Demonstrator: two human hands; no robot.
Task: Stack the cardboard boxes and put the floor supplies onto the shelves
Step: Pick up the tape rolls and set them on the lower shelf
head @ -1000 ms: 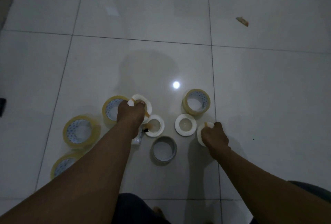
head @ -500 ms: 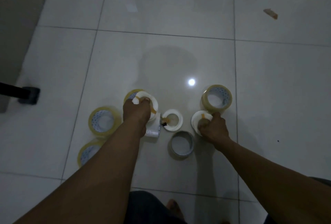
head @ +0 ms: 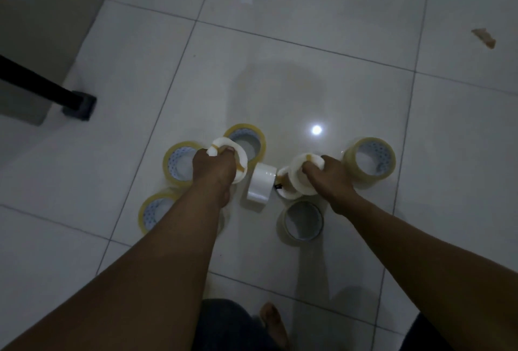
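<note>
Crouched over the tiled floor (head: 364, 84), the person has the left hand (head: 214, 171) clenched on one white tape roll (head: 228, 154) and the right hand (head: 329, 175) on another (head: 302, 179), and ought to lift both straight up, clear of the yellowish rolls (head: 370, 158) lying just beyond.

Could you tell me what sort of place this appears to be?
Probably an indoor storeroom or packing area: a glossy tiled floor, many tape rolls lying on it, and a black leg, perhaps of a shelf, at the left.
</note>
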